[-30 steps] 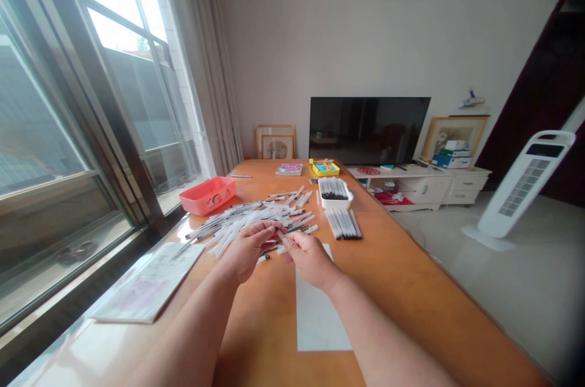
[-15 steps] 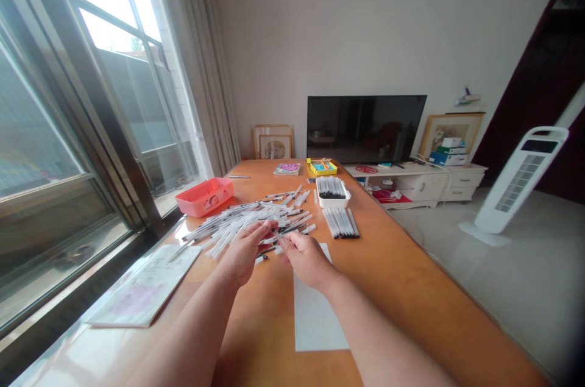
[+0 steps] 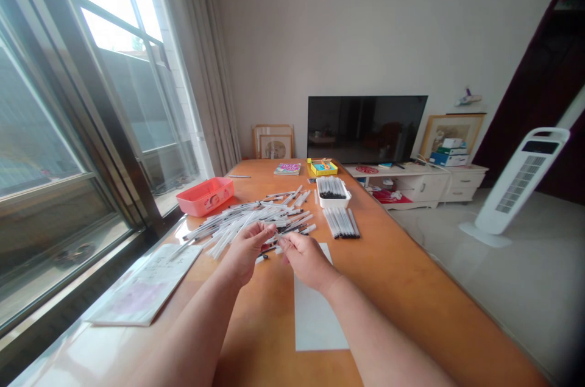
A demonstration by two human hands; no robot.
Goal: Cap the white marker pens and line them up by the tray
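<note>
Both hands meet over the near edge of a loose pile of pens, pens with pale barrels and dark ends. My left hand is closed, its thumb and fingers pinching one end of a pen. The fingertips of my right hand pinch the other end, close beside the left. Most of that pen is hidden by the fingers. A white sheet of paper lies beneath my right wrist. To the right, a row of pens lies side by side in front of a white basket that holds more pens.
A pink bin stands left of the pile, with a notebook nearer me. Farther back on the wooden table are a colourful booklet and a yellow box. A tower fan stands on the floor at right.
My two hands stay almost in place, with only a slight shift of the left fingers at the pen. The pile, row and basket look the same.
</note>
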